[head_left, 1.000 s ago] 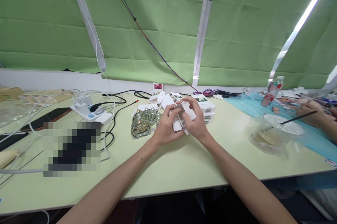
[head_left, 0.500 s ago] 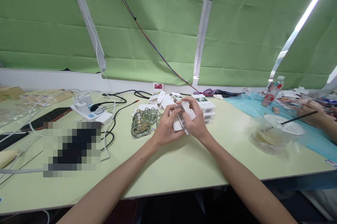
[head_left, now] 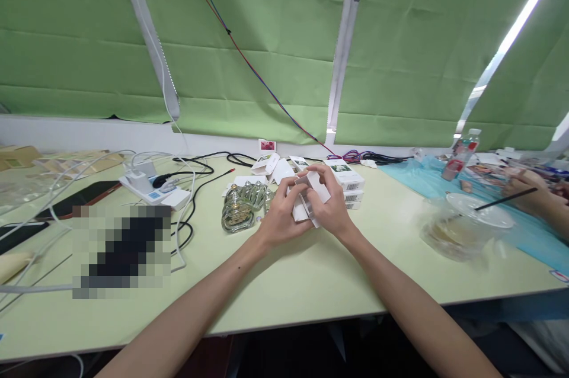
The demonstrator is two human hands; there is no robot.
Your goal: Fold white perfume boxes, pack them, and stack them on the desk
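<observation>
Both hands hold one small white cardboard box above the middle of the table, its end open towards me with the flaps out. My left hand is wrapped round its left side. From the right, my right hand grips the box, with fingers bent at the open end and a flap. What is inside the box I cannot make out. Just left of my left hand stand several clear glass bottles with gold-coloured parts. Behind my right hand is a stack of closed white boxes with printed pictures and barcodes.
Loose white box pieces lie behind the bottles. To the left are a power strip, tangled cables and a dark phone-like slab. At right stand a lidded plastic bowl and a drink bottle; another person's hand is beyond.
</observation>
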